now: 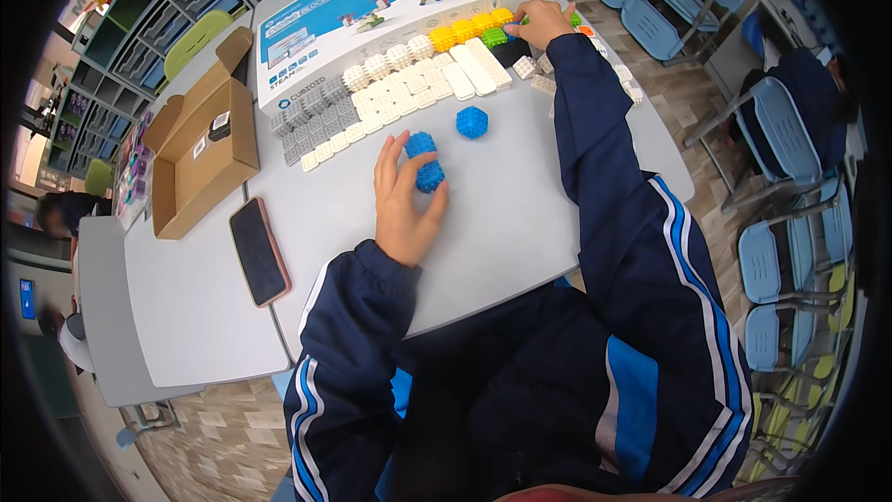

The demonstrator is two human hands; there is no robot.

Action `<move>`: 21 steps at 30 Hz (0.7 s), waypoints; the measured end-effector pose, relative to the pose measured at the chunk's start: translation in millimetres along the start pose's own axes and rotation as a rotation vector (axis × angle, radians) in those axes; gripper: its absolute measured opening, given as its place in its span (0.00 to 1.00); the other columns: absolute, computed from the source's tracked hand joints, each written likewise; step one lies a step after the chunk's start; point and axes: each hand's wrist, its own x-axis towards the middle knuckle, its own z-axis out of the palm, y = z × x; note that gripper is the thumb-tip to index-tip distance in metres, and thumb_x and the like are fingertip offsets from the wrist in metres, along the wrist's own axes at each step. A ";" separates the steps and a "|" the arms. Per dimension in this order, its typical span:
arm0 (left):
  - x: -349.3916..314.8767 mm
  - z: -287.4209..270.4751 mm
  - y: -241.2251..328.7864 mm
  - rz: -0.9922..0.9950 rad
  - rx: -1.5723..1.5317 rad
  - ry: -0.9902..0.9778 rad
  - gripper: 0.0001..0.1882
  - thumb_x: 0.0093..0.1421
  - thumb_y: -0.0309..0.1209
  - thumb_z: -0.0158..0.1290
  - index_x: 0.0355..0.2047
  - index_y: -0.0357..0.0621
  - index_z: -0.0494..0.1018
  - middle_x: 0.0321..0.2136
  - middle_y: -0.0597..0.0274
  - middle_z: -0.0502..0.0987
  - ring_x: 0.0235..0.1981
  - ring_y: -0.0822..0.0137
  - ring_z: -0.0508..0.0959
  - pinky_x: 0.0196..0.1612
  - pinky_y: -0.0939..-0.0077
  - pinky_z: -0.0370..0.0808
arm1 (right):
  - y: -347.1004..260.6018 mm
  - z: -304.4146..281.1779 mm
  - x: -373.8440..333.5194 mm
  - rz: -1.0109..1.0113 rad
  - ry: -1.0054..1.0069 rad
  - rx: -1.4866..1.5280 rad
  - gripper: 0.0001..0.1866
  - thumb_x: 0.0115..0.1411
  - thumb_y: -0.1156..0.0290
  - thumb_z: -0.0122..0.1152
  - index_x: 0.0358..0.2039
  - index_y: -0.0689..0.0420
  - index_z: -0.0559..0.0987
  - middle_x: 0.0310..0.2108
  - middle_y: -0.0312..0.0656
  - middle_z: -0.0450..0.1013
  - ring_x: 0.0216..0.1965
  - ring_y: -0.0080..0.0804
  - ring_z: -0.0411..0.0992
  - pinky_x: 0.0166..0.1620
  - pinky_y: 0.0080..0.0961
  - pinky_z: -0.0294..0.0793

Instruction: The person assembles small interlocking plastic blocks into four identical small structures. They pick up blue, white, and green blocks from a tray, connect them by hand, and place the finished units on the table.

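The right arm (595, 121) stretches forward; the left hand (405, 214) curls loosely.

We observe an elongated blue block piece (428, 177), knobbly-surfaced and partly hidden, on the grey table (520, 232); how its sections join, we cannot confirm. We record one loose blue block (472, 122), rounded and many-faced, apart to its right, fully visible.

Navy sleeves (604, 130) carry white and bright-blue stripes (712, 305).

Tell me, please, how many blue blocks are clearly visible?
3 clearly visible: two blue blocks at the left hand, a single blue block to their right; the right hand may hide others.
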 end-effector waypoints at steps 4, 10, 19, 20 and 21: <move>-0.1 2.1 -1.7 0.006 -0.005 0.001 0.20 0.53 0.24 0.62 0.48 0.45 0.77 0.64 0.47 0.65 0.66 0.44 0.63 0.65 0.56 0.62 | -1.9 -5.1 -1.5 0.002 -0.035 -0.006 0.20 0.55 0.50 0.70 0.41 0.51 0.86 0.48 0.47 0.78 0.58 0.48 0.69 0.67 0.73 0.35; 0.6 3.6 -1.6 -0.009 -0.003 -0.001 0.20 0.53 0.24 0.62 0.48 0.44 0.76 0.64 0.46 0.65 0.65 0.45 0.65 0.65 0.58 0.63 | 3.8 -0.6 3.2 0.004 -0.040 0.018 0.21 0.56 0.51 0.69 0.41 0.54 0.85 0.47 0.47 0.79 0.58 0.45 0.70 0.66 0.74 0.36; 0.0 1.8 -2.3 -0.063 -0.018 0.019 0.12 0.59 0.29 0.60 0.44 0.44 0.78 0.63 0.47 0.67 0.64 0.46 0.66 0.64 0.59 0.63 | -7.9 -19.1 -3.0 -0.056 0.206 0.036 0.20 0.58 0.52 0.68 0.36 0.57 0.85 0.44 0.47 0.79 0.55 0.46 0.70 0.64 0.69 0.49; -0.8 0.3 -3.4 -0.066 -0.015 0.020 0.12 0.59 0.29 0.59 0.43 0.44 0.78 0.62 0.47 0.67 0.64 0.46 0.66 0.64 0.59 0.63 | -13.2 -28.4 -5.0 -0.094 0.262 0.034 0.20 0.58 0.51 0.67 0.36 0.58 0.85 0.44 0.47 0.79 0.55 0.46 0.70 0.65 0.65 0.52; -0.4 0.9 -4.1 -0.064 -0.018 0.022 0.11 0.59 0.29 0.59 0.43 0.43 0.78 0.62 0.47 0.67 0.64 0.46 0.66 0.64 0.59 0.63 | -13.8 -38.0 -5.5 -0.160 0.299 0.064 0.21 0.59 0.50 0.67 0.38 0.57 0.84 0.49 0.47 0.77 0.57 0.47 0.69 0.65 0.61 0.55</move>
